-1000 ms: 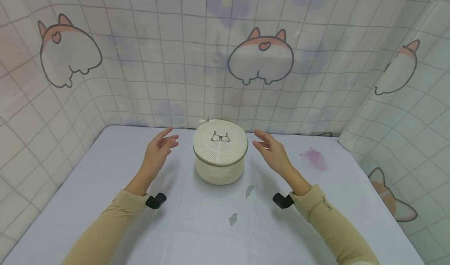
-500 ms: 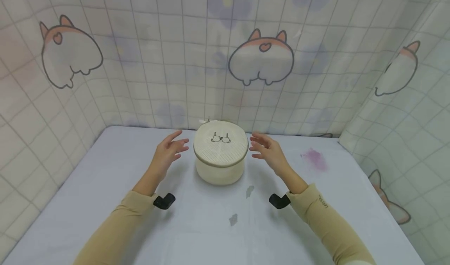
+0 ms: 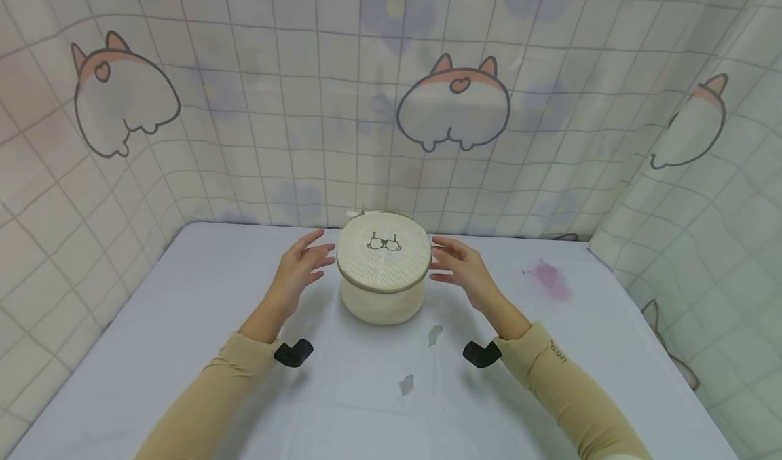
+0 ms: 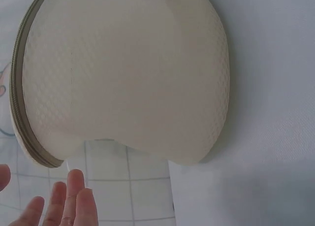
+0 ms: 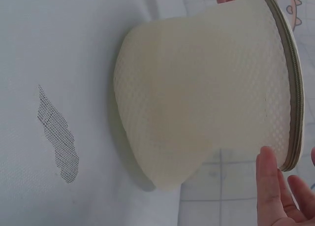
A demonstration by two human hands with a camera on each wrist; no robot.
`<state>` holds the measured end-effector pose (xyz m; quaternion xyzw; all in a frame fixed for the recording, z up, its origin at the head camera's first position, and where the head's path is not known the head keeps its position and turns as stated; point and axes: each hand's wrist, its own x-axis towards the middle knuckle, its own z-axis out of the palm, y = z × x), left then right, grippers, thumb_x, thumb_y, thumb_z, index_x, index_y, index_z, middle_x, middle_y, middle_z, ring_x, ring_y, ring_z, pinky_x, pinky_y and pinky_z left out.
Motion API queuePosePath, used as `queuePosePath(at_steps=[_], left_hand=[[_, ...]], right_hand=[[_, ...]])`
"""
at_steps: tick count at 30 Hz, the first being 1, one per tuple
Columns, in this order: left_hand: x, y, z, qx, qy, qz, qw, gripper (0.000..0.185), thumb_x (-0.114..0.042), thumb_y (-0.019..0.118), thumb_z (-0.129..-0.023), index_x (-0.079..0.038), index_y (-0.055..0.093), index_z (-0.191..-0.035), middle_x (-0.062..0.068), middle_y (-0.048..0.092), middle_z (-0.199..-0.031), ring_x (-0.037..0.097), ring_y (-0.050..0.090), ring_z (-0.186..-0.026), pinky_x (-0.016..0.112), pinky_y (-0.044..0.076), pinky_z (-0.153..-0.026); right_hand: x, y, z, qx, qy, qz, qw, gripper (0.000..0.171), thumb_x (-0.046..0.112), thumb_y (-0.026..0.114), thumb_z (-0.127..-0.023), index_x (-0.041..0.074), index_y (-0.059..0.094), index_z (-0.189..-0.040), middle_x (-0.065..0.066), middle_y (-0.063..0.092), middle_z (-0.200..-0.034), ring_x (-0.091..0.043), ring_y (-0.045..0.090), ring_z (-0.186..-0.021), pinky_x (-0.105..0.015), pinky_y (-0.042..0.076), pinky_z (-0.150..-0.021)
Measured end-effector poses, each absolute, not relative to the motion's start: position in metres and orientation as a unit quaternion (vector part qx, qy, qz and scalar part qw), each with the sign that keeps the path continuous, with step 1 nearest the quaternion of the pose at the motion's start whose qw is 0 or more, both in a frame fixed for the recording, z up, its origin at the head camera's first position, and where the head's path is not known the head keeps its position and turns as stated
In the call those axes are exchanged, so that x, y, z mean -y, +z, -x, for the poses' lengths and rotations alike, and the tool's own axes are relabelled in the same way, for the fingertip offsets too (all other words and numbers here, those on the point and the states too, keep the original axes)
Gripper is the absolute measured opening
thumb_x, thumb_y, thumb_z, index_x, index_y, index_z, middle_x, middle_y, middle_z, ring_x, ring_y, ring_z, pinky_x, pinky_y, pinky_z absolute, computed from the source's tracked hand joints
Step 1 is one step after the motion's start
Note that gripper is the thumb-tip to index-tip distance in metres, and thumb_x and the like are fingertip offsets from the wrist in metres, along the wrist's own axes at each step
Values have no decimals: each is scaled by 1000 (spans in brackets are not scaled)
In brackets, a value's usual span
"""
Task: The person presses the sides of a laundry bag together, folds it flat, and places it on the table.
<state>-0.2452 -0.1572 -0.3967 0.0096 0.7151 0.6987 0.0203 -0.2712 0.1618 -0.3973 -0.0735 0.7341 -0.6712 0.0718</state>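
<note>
Flanking the mesh bag [image 3: 383, 268] at table [image 3: 183, 324] centre, the left hand [image 3: 299, 270] at 9 o'clock and right hand [image 3: 461, 270] at 3 o'clock are held open; its soft wall could be crushed by squeezing.

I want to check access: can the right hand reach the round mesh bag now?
Probably yes: the right hand is open just beside the mesh bag, and nothing lies between them.
</note>
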Motion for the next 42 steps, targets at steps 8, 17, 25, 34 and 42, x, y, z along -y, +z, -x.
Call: queuePosePath(at_steps=[8,17,25,34,42], left_hand=[[149,-395,243,-703,710,14,28,64,-6,53,-102,-10,29,-162,17,39,-160,35,52,-133,50,44,-110],[140,-393,244,-692,720,25,31,66,-2,54,-103,-13,29,-162,18,43,-155,30,55,-126,45,50,-104],[138,-394,243,-689,724,19,31,66,1,54,-102,-12,30,-162,19,42,-152,27,55,-123,38,53,-101],[137,-393,244,-695,717,19,37,62,1,54,-102,-10,35,-160,19,41,-153,29,52,-126,40,50,-104],[137,-391,243,-704,709,16,46,56,-1,53,-102,-6,40,-157,18,39,-154,30,52,-127,38,51,-103]], right_hand=[[-160,-396,269,-717,-688,71,87,49,10,55,-106,-5,43,-151,-19,57,-132,-15,67,-99,-35,59,-88],[-161,-394,270,-714,-688,64,114,55,6,55,-105,-1,37,-156,-16,53,-132,-14,65,-100,-35,58,-91],[-157,-394,267,-704,-694,63,135,57,2,56,-104,-1,35,-157,-13,53,-128,-14,64,-99,-35,58,-92],[-156,-392,267,-699,-699,56,139,60,-2,55,-103,3,34,-159,-13,54,-125,-14,64,-98,-34,58,-91],[-156,-392,270,-697,-701,55,140,61,-3,55,-104,6,33,-160,-13,55,-122,-14,65,-97,-35,58,-91]])
